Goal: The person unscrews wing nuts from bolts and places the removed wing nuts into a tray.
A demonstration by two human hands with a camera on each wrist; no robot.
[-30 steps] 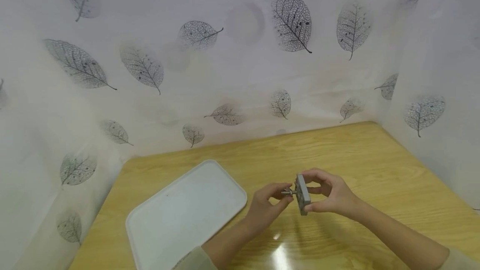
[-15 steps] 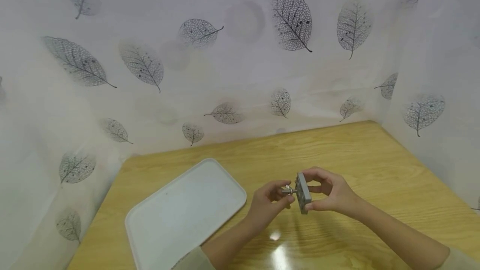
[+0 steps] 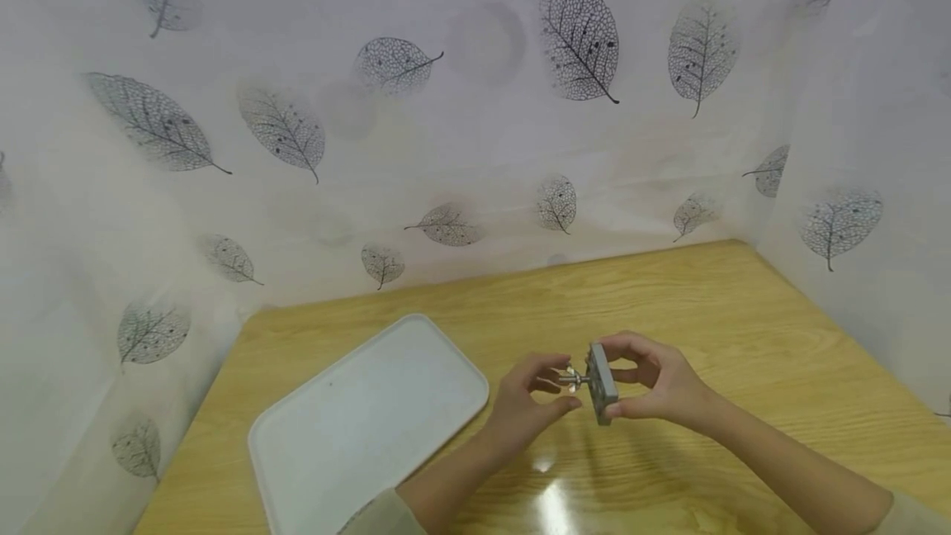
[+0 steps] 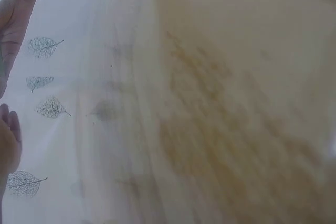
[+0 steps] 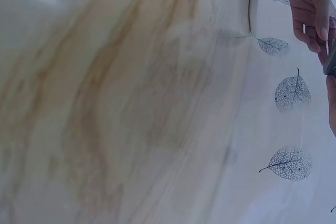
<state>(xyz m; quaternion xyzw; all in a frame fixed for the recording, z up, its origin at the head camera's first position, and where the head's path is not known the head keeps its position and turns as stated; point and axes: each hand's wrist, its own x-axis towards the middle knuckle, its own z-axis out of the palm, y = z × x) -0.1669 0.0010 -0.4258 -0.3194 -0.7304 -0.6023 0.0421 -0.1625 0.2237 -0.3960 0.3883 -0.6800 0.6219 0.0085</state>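
Note:
My right hand (image 3: 661, 382) pinches a grey rectangular block (image 3: 603, 385) by its edges, fingers on top and thumb below, holding it upright above the table. A threaded bolt sticks out of the block's left face, with a shiny wing nut (image 3: 573, 379) on it. Around the wing nut, my left hand (image 3: 523, 399) has thumb and fingers spread apart, and they do not appear to pinch it. In the right wrist view, the block (image 5: 330, 65) shows only at the right edge. The left wrist view shows parts of hands at its left edge, without the wing nut.
A white rectangular tray (image 3: 371, 411) lies on the wood-grain table (image 3: 669, 295), left of my hands. Pale sheeting with a leaf print (image 3: 475, 147) hangs behind the table and at both sides.
My left thumb and fingers have moved apart from the wing nut, which they pinched earlier. The wing nut's wings have turned. My right hand and the block have stayed nearly still.

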